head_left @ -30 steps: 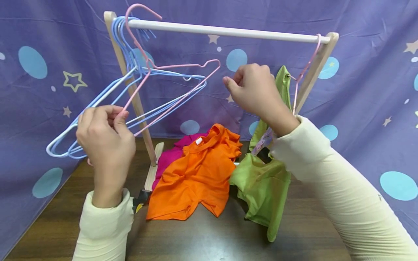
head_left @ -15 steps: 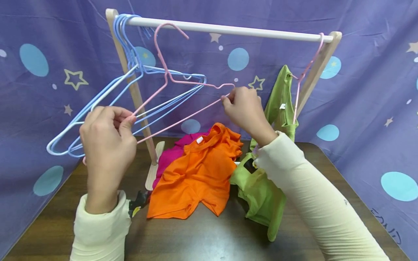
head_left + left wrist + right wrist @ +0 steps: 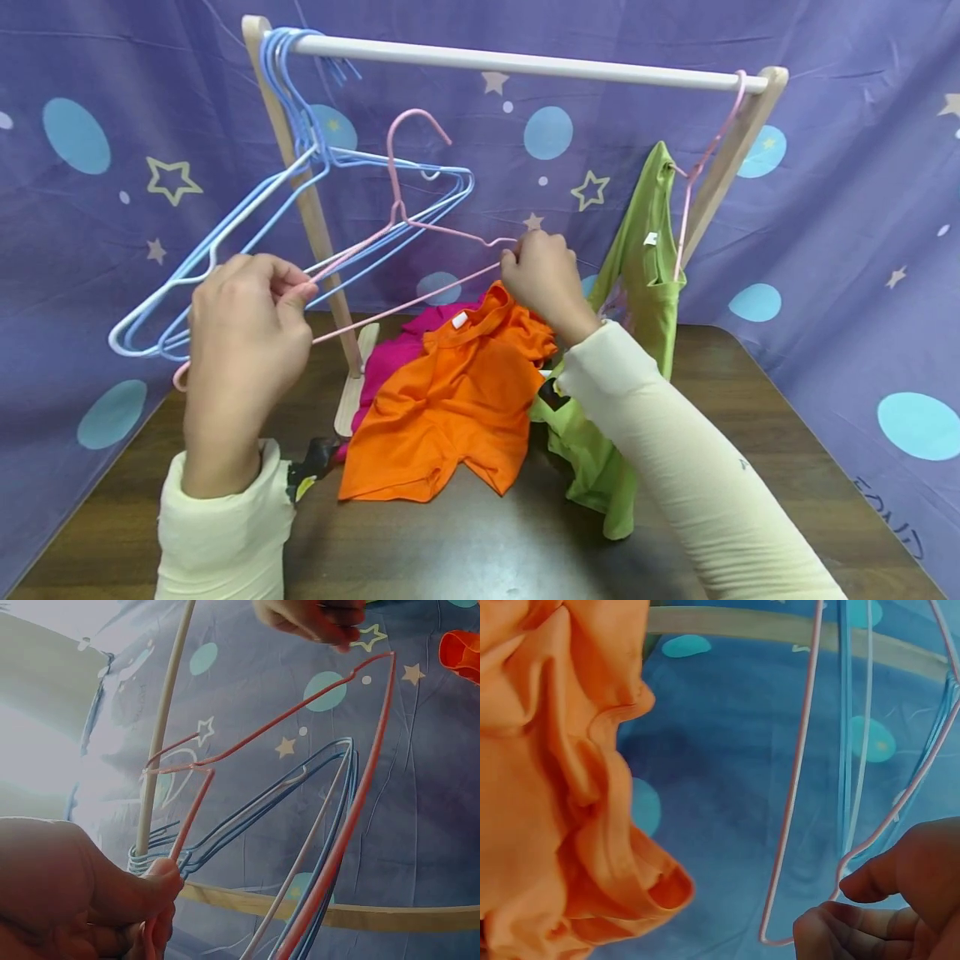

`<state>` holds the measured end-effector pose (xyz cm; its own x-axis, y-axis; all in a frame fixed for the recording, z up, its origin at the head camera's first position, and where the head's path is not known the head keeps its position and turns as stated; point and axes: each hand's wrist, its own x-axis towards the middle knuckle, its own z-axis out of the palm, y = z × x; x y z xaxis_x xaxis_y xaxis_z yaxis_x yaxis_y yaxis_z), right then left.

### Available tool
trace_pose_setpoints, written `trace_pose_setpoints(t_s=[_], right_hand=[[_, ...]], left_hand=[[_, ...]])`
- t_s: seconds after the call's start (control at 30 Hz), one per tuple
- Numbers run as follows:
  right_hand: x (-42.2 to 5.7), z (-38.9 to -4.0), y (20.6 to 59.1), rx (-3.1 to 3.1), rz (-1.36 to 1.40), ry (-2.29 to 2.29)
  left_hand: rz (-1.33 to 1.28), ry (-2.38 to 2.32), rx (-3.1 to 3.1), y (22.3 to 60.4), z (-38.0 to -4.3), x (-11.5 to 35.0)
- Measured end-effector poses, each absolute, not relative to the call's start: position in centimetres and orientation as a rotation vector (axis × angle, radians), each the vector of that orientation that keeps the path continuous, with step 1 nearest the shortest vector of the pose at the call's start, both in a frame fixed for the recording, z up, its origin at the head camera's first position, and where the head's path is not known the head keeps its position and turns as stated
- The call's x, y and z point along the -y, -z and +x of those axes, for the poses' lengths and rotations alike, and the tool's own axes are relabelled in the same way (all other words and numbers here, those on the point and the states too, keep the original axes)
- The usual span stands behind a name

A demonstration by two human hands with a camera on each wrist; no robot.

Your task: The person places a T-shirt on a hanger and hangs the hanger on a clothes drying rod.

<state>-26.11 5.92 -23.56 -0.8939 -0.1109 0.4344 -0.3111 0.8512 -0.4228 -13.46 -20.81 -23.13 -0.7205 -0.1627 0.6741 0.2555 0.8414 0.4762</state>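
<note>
My left hand (image 3: 251,329) pinches the left arm of a pink clothes hanger (image 3: 398,208) between thumb and fingers. The right hand (image 3: 546,275) grips the hanger's other end, near its notch; the right wrist view shows thumb and curled fingers around that corner. Its hook points up, below the white rail (image 3: 525,63), off the rail. Under the hanger an orange garment (image 3: 457,400) lies spread on the table, with a small white label at its neck. A magenta garment (image 3: 390,362) is partly hidden beneath it.
Several blue and white hangers (image 3: 279,71) hang at the rail's left end, right behind the pink one. At the right end, a green garment (image 3: 654,321) hangs from another pink hanger (image 3: 726,129). Wooden posts (image 3: 313,221) hold up the rail; a purple curtain (image 3: 840,275) stands behind.
The right hand has come left and down from the green garment and taken hold of the pink hanger's right end. The hanger has moved down and right, away from the rail.
</note>
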Motion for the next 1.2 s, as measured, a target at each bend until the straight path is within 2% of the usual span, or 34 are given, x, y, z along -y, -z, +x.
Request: trace_pose_setpoints(t_s=[0.6, 1.2], right_hand=[[-6.5, -29.7, 29.0, 2.676, 0.197, -0.645], [-6.9, -31.4, 32.7, 2.733, 0.437, -0.675]], left_hand=[[-0.140, 0.634, 2.374, 23.3, -13.4, 21.5], [-0.091, 0.598, 2.408, 23.1, -12.8, 22.8]])
